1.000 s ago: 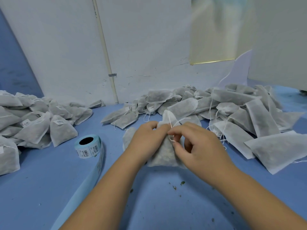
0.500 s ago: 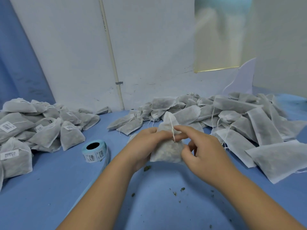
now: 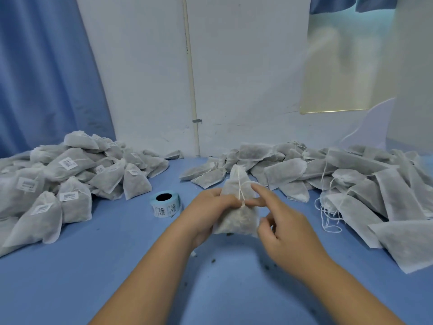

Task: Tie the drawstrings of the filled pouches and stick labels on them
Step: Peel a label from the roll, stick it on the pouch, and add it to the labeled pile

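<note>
Fingers on grey pouch (white drawstring)

A blue table fills the foreground, with dark crumbs scattered on its near part, and it runs back to a white wall. A thin pale pipe stands upright against that wall, held low down by a small grey clip, and a blue curtain hangs at the far left. At the upper right is a blurred yellowish panel, perhaps a window, with a white curved sheet just below its right corner.
</note>
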